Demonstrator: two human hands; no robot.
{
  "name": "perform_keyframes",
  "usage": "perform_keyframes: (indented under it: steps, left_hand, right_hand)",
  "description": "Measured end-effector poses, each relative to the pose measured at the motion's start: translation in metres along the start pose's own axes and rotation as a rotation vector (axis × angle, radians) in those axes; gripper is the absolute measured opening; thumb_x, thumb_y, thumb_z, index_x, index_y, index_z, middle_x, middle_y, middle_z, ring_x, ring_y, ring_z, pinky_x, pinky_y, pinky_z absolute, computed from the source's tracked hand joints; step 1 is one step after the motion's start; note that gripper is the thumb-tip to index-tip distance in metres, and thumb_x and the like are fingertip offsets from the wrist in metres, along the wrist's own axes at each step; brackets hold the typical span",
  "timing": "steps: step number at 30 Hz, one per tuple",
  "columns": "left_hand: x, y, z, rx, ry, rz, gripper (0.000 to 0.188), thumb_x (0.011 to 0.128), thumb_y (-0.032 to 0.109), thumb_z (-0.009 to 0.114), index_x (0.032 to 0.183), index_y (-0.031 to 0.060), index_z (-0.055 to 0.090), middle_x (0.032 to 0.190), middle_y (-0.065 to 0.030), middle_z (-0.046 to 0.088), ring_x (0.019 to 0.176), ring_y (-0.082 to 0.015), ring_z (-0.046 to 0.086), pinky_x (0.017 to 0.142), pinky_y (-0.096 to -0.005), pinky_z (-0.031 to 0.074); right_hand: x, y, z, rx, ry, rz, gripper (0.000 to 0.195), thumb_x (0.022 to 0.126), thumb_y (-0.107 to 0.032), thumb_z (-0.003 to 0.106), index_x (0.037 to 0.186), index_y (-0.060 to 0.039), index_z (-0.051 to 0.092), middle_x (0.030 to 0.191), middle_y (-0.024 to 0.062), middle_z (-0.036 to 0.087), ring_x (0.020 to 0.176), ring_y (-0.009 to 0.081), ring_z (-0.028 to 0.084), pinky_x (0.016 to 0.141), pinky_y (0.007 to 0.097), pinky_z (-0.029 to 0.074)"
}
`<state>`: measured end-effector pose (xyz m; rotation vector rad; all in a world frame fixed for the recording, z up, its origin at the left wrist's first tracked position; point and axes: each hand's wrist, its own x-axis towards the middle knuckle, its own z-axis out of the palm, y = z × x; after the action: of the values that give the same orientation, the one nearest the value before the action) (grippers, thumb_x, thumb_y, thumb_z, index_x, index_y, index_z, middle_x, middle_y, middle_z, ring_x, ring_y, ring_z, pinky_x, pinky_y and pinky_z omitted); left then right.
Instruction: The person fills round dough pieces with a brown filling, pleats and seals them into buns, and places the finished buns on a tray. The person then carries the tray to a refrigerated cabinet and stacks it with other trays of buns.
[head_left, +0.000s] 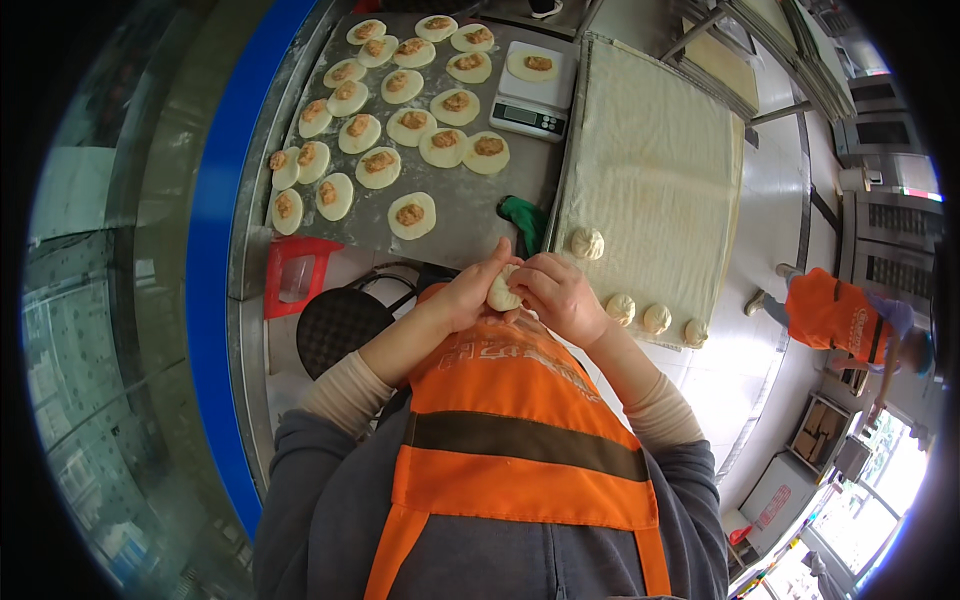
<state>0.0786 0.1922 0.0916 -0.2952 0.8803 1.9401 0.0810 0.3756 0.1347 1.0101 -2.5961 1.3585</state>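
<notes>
A pleated dough bun (503, 291) rests in my left hand (471, 289), close in front of the orange apron. The fingers of my right hand (561, 295) pinch the bun's edge from the other side. Beyond my hands, a flour-dusted metal table (495, 202) bears several flat dough rounds, each with a lump of orange-brown filling; the nearest dough round (412, 216) lies near the table's front edge. On the cloth-lined tray (649, 150) to the right sit several pleated buns, one bun (587, 244) just past my right hand.
A digital kitchen scale (529, 90) holds one filled round. A green glove (524, 222) lies at the table's near right corner. Left stand a red plastic stool (294, 277) and a round black seat (341, 330). Another person in an orange apron (836, 311) stands at far right.
</notes>
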Motion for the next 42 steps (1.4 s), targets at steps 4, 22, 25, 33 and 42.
perform_keyframes:
  steps: [4,22,25,33,42]
  left_hand:
    - [0.005,-0.011,0.002,-0.021,0.040,0.152,0.069,0.095,0.070,0.033,0.119,0.0077,0.050,0.077,-0.0045,0.059,0.058,-0.0151,0.059,0.043,-0.0241,0.037]
    - [0.002,-0.014,0.024,0.169,0.199,0.540,0.055,0.104,0.054,0.024,0.114,0.0066,0.050,0.084,-0.0042,0.060,0.060,-0.0097,0.057,0.049,-0.0224,0.045]
    - [0.000,-0.015,0.039,0.100,0.276,0.587,0.057,0.104,0.056,0.024,0.114,0.0056,0.050,0.084,-0.0045,0.060,0.060,-0.0100,0.058,0.050,-0.0223,0.045]
    - [0.010,-0.020,0.024,0.122,0.321,0.469,0.064,0.101,0.063,0.025,0.104,0.0065,0.055,0.074,-0.0028,0.060,0.052,-0.0110,0.057,0.044,-0.0222,0.043]
    - [0.017,-0.011,0.004,0.055,0.154,0.347,0.063,0.100,0.063,0.028,0.102,0.0064,0.056,0.072,-0.0031,0.060,0.052,-0.0118,0.057,0.046,-0.0230,0.046]
  right_hand:
    - [-0.002,0.002,0.004,0.074,0.075,0.122,0.026,0.071,-0.006,0.075,0.094,-0.0065,0.063,0.090,0.0099,0.060,0.081,0.0298,0.061,0.070,0.0393,0.051]
    - [0.006,-0.010,-0.007,0.161,0.128,0.334,0.020,0.079,-0.005,0.074,0.094,-0.0027,0.061,0.087,0.0101,0.057,0.071,0.0240,0.059,0.065,0.0344,0.048]
    - [0.001,-0.006,-0.003,0.068,0.106,0.294,0.018,0.080,-0.005,0.073,0.094,-0.0027,0.061,0.088,0.0099,0.059,0.069,0.0228,0.060,0.061,0.0333,0.049]
    - [0.001,-0.004,-0.002,0.021,0.074,0.177,0.016,0.081,-0.004,0.072,0.093,-0.0029,0.062,0.086,0.0102,0.060,0.070,0.0260,0.061,0.060,0.0350,0.050]
    - [0.006,0.002,-0.003,-0.011,0.003,0.092,0.024,0.078,-0.004,0.072,0.099,-0.0045,0.062,0.085,0.0092,0.062,0.076,0.0284,0.063,0.064,0.0365,0.050]
